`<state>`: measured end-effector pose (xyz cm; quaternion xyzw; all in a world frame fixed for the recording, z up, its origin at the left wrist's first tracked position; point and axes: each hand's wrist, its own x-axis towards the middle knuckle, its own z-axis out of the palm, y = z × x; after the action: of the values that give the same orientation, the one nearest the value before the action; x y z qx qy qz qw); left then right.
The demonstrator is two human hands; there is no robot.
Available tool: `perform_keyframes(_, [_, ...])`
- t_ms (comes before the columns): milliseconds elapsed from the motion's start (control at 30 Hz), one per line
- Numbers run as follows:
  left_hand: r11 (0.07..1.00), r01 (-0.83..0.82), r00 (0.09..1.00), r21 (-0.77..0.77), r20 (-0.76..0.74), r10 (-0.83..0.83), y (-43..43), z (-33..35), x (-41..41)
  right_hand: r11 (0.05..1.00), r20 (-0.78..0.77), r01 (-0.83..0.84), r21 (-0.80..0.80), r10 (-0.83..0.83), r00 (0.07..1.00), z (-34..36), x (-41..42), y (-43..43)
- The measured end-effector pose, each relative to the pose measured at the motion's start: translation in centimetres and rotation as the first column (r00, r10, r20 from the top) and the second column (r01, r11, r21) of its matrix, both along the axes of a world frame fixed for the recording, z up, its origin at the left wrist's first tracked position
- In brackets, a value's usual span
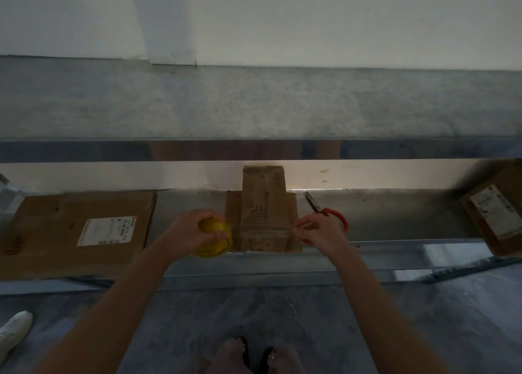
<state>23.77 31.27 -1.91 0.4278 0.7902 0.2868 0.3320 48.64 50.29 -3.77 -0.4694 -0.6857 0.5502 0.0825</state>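
— Where is the roll of yellow tape [216, 242]?

— Just left of the frame's centre, at the front edge of the metal shelf [395, 224]. The left hand [193, 226] holds it from above, fingers and thumb curled round the top of the roll.

— And the right hand [320, 232]?

— Right of centre, level with the left. Its thumb and forefinger are pinched together at the right edge of the folded cardboard [262, 215], and the other fingers are curled loosely. A pale strip of tape [264, 234] runs across the lower part of the cardboard, from the roll to that pinch, so the hand grips the strip's end.

— How does the cardboard sit?

— Between the two hands. Its tall middle flap stands up against the back wall and a shorter flap shows on each side.

— Anything else close by?

— Scissors with red handles [329, 212] lie just behind the right hand, blades pointing to the upper left. A flat cardboard box with a white label [76, 226] lies on the shelf at the left of the frame. Another labelled box [494, 210] sits at the far right edge.

— And lower down?

— A grey floor [423, 317], a white shoe [14, 331] in the lower left corner, and the person's feet [254, 356] at bottom centre, blurred.
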Motion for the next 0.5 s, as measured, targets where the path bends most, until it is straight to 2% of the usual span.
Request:
perform_keyframes(167, [0.999,0.030,0.998,-0.029,0.056,-0.029,1.0,-2.0,0.5,0.950,-0.180,0.149,-0.276,-0.203,0.962,-2.0,-0.3,-0.5])
perform_keyframes(333, [0.999,0.041,0.995,-0.020,0.095,-0.039,1.8,-2.6,1.3,0.895,-0.291,0.174,-0.412,-0.310,0.905,-3.5,-0.8,-1.6])
perform_keyframes(433, [0.998,0.051,0.996,-0.030,0.079,-0.048,1.8,-2.4,1.3,0.901,-0.302,0.221,-0.374,-0.344,0.889,-3.9,-0.8,-2.3])
perform_keyframes(500, [0.998,0.052,0.996,-0.033,0.068,-0.050,1.8,-2.5,1.5,0.948,-0.278,0.260,-0.185,-0.304,0.911,-4.0,-0.5,-2.9])
